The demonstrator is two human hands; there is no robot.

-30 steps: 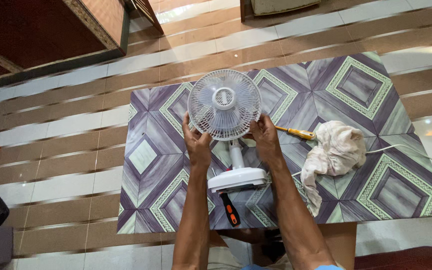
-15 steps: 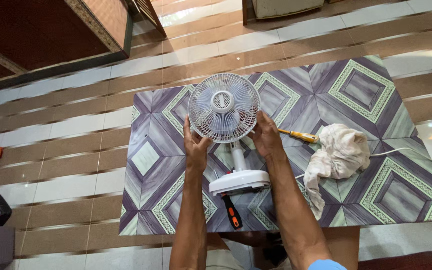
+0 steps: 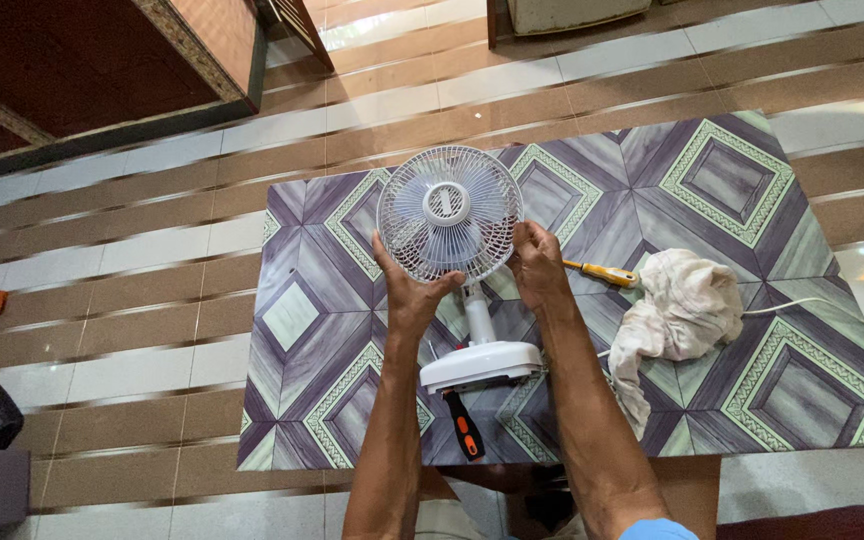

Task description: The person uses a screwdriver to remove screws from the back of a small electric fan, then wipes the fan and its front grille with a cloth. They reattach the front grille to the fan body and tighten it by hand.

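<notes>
Both hands, left and right, grip clamped on the fan grille, still fitted; screwdriver and cloth lie unused on the tabletop.

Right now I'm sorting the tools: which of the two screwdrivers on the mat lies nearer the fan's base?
The black-and-orange-handled screwdriver, lying just below the fan's white base. The yellow-handled screwdriver lies farther off, between the right hand and the white cloth.
</notes>
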